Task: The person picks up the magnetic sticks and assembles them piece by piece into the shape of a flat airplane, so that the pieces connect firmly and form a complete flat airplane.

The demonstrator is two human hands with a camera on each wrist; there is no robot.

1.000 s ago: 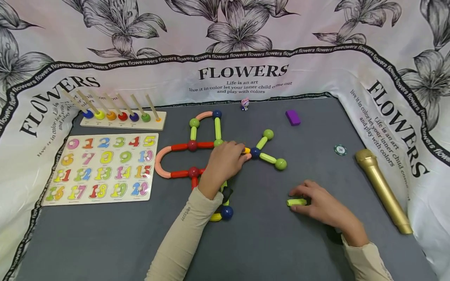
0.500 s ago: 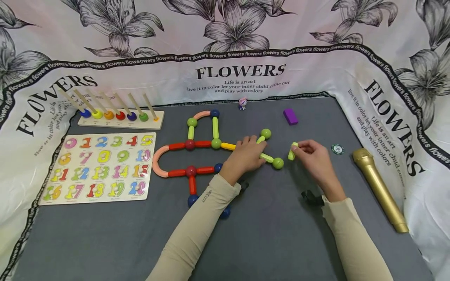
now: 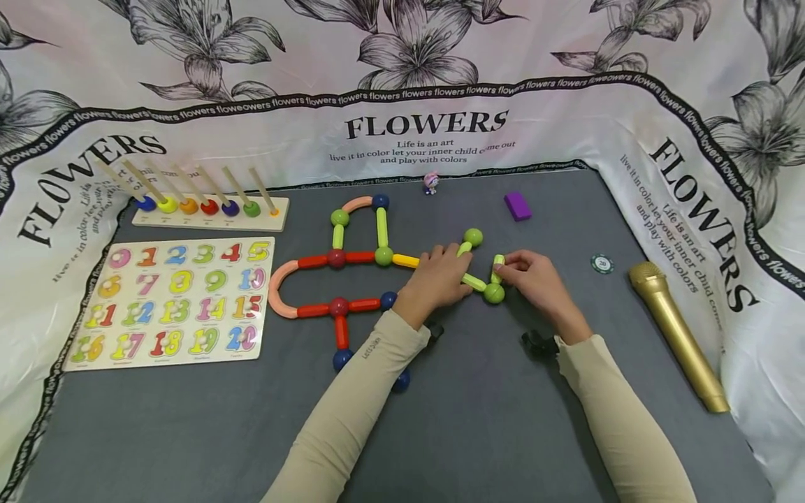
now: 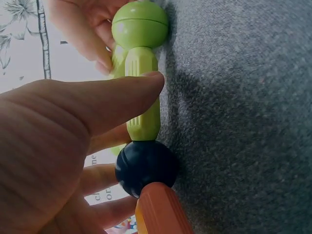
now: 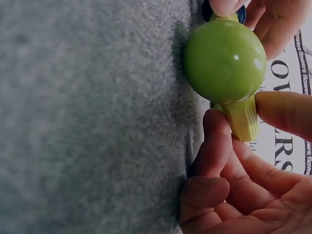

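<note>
My right hand pinches a short light-green building rod between thumb and fingers. One end of that rod meets a green ball. My left hand grips another light-green rod, its thumb laid across it and its fingers behind. This second rod links the same green ball to a dark blue ball, which the left hand hides in the head view. Both belong to a flat figure of rods and balls, with red rods, a yellow rod and a pink curved piece.
A number puzzle board lies at the left, with a pegged bead stand behind it. A purple block and small figurine are at the back. At the right lie a poker chip and golden microphone.
My right hand has lifted the light-green rod from the table at the front right and brought it up and left to the green ball. My left hand has moved right along the figure.
</note>
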